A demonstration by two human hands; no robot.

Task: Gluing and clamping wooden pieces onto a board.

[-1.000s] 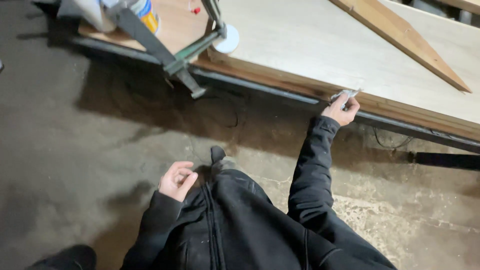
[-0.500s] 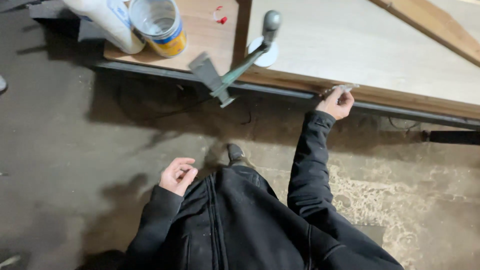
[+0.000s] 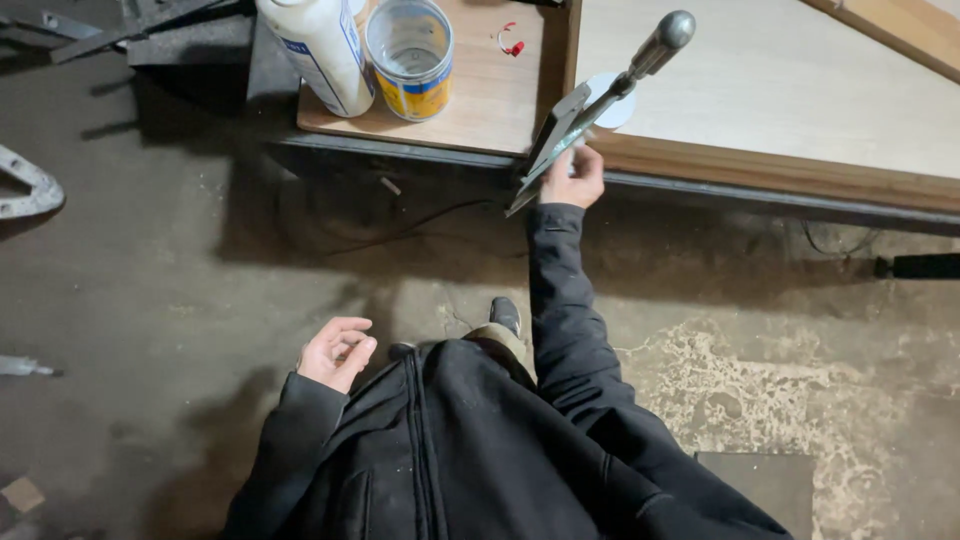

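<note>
So the right hand (image 3: 573, 178) is up at the bench edge, fingers wrapped around the lower part of a grey metal bar clamp (image 3: 590, 105) with a rounded knob on top. It's gripping the bar, not just resting on it. The clamp leans at an angle, its top over the pale wooden board (image 3: 770, 80) that lies on the bench, its bottom end hanging just past the edge, below the dark metal rail (image 3: 760, 195) running under the board.

The left hand (image 3: 335, 352) is nowhere near any of that. It hangs low by the black zip-up jacket (image 3: 450, 450), fingers loosely curled, palm up, holding nothing.

Left of the clamp there's a smaller light plywood panel (image 3: 480, 90) with an open tin can, yellow and blue on the side (image 3: 409, 58), and a white plastic bottle (image 3: 318, 50) just beside it. A small red bit (image 3: 512, 44) lies further back. The concrete floor (image 3: 180, 300) is dark, with a patch of sawdust (image 3: 780, 400) to the right.
</note>
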